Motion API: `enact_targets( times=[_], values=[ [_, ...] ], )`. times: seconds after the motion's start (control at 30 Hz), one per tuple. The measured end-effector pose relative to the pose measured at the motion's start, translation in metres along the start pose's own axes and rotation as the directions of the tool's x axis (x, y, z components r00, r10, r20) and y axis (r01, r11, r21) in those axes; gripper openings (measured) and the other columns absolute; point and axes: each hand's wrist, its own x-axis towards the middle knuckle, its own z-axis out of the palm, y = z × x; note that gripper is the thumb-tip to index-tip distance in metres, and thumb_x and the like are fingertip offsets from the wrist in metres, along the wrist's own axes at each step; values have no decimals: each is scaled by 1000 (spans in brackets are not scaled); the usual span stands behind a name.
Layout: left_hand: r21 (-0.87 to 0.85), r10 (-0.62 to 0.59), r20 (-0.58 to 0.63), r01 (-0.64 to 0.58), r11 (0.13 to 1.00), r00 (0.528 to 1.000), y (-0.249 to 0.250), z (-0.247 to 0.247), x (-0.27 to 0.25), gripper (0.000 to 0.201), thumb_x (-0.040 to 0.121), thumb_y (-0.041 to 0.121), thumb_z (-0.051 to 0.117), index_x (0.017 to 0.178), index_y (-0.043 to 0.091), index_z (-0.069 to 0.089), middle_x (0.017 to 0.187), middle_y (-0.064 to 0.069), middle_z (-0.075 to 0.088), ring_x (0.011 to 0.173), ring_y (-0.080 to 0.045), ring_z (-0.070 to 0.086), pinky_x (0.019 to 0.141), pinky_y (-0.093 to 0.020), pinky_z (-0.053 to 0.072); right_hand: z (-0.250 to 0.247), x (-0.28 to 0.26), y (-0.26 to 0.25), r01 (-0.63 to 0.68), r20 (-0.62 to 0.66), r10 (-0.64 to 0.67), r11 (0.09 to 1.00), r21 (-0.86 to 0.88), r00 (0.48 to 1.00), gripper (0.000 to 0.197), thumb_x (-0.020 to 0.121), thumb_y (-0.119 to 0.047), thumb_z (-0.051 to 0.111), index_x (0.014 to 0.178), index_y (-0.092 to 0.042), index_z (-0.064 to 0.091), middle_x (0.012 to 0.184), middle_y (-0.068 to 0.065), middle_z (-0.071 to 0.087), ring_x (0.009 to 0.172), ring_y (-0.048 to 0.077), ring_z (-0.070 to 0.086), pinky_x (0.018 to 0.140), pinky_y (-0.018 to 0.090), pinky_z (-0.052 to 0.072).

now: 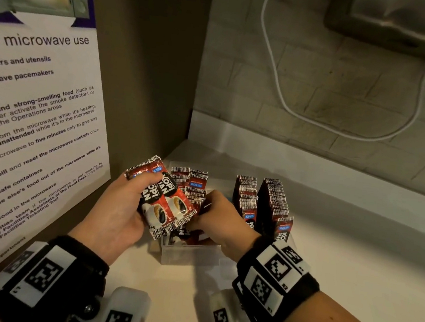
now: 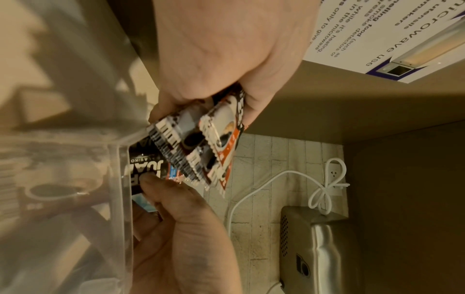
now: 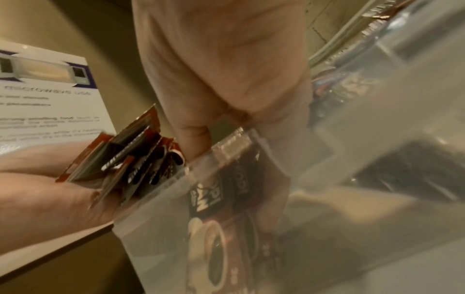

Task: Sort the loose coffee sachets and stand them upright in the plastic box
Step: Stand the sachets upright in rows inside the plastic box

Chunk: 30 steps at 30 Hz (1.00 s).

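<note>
My left hand [image 1: 123,204] grips a fanned bundle of red-and-black coffee sachets [image 1: 168,198] just left of the clear plastic box [image 1: 188,255]. In the left wrist view the bundle [image 2: 201,139] sticks out from under the palm. My right hand [image 1: 216,213] reaches down into the box's front left part with its fingers curled. Its thumb [image 2: 163,191] presses on a black sachet [image 2: 146,169] inside the box wall [image 2: 118,199], and the fingers behind it are hidden. Rows of sachets [image 1: 246,198] stand upright in the box.
A microwave-use poster [image 1: 35,116] covers the side wall close on the left. The box sits in the corner of a white counter [image 1: 326,264]. A white cable [image 1: 279,89] hangs on the tiled back wall below a steel appliance [image 1: 404,23].
</note>
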Motion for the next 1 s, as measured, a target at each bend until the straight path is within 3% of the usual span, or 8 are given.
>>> enact_targets(
  times=[0.07,0.17,0.27,0.43,0.63,0.77,0.9,1.0],
  values=[
    [-5,-8,1,8,1000,1000,0,-1,0,13,87,10,63,98,17,61,88,-11,74,68,-25,73,61,-40,56,-3,-1,0,10,38,-12,999,46,999,49,74,4,72,110,-18,47,106,2,64,99,23,64,84,37,56],
    [-7,-11,1,11,1000,1000,-1,-2,0,12,87,10,63,97,18,61,79,-8,75,64,-23,73,55,-36,56,2,0,-4,63,86,-66,997,38,994,50,79,2,69,114,-24,46,106,-2,64,105,22,62,92,43,53],
    [-10,-5,0,5,1000,1000,-1,-1,0,12,88,9,62,98,15,62,74,-7,74,61,-21,72,48,-33,56,13,2,-7,162,89,-153,982,-100,984,49,81,-9,70,122,-19,45,115,3,64,107,21,61,94,44,51],
    [-22,-44,-18,44,999,999,4,-7,2,30,86,11,64,116,12,60,81,-9,74,64,-23,73,51,-36,57,8,-3,-5,247,76,-236,901,-355,969,48,83,-17,70,124,-14,44,119,4,64,108,21,61,91,33,50],
    [-37,-45,-15,44,998,999,5,-3,-2,25,86,8,62,111,11,62,75,-9,74,62,-24,72,48,-36,57,9,-16,-14,262,168,-211,876,-405,963,48,85,-17,66,124,-5,41,120,10,61,107,26,60,78,25,44],
    [-29,-73,-41,72,997,996,11,-3,-7,16,87,8,62,103,11,62,76,-10,74,61,-24,72,47,-35,57,5,-20,-20,219,216,-136,878,-427,967,36,85,-9,60,119,-3,48,115,13,61,102,25,60,82,29,49],
    [-28,-91,-64,90,996,994,18,-5,-11,19,87,10,62,106,10,62,97,-14,71,82,-27,69,65,-42,55,0,-23,-28,187,230,-81,853,-487,970,24,89,-2,48,111,1,57,110,17,62,86,23,53,58,21,40],
    [-29,-107,-53,106,994,993,17,-6,-13,25,87,10,62,112,10,62,95,-13,72,74,-27,71,61,-41,57,8,-24,-33,188,251,-76,868,-460,965,25,91,-2,48,115,-2,58,113,15,62,95,26,58,70,24,40]
  ],
)
